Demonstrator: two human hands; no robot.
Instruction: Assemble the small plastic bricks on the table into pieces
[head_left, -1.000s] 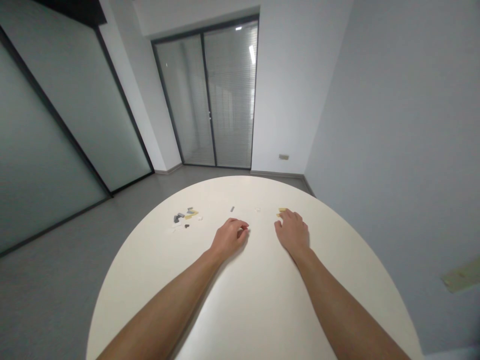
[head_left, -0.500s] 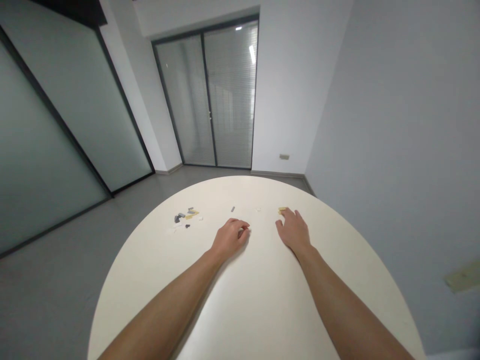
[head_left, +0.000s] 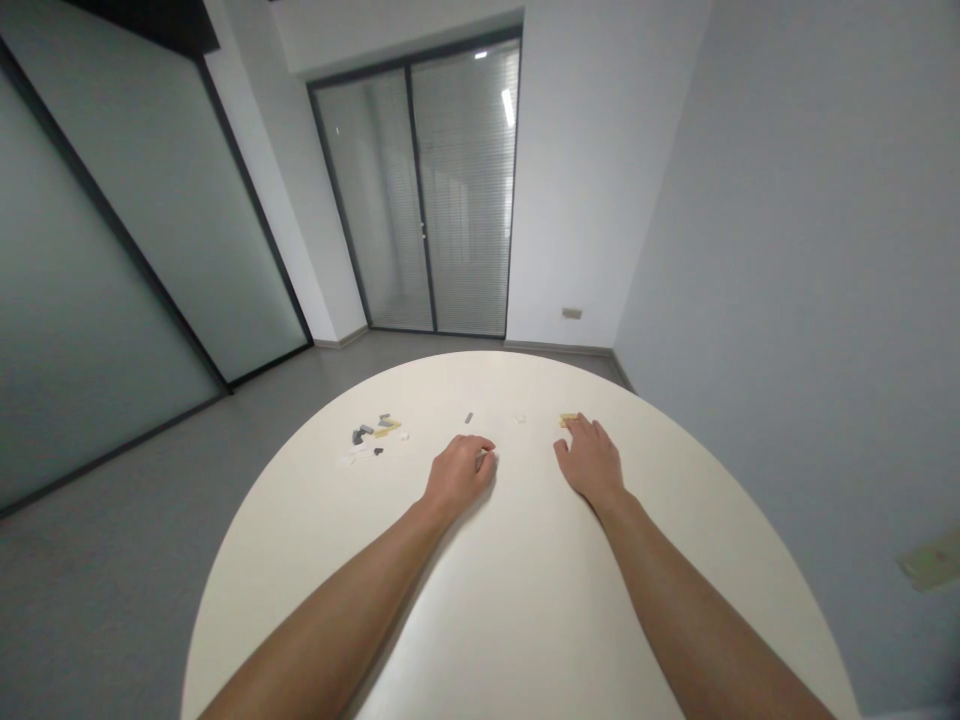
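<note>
Right hand [head_left: 590, 462]: palm down, fingers spread and not closed around anything, tips at the yellow pieces.
Yellow pieces [head_left: 567, 416]: small, lying just ahead of that hand and partly covered by its fingers; contact looks likely. Handling, as judged: light fingertip pressure, hand low, one piece shifted at a time, since such small pieces probably skid.
White piece [head_left: 519, 419]: near, left of the yellow pieces; faint against its background, so easily brushed by accident.
Gray piece [head_left: 469, 418]: farther left of the yellow pieces, roughly level with them.
Left hand [head_left: 459, 472]: left of the yellow pieces and nearer the person; fingers curled, thumb close to forefinger; whether anything is gripped cannot be told.
Mixed pile [head_left: 382, 433]: well left of the yellow pieces; gray, yellow, dark and white bits.
Surface [head_left: 487, 372]: pale, rounded; far edge beyond the yellow pieces favors short pushes, with more room on their near side.
</note>
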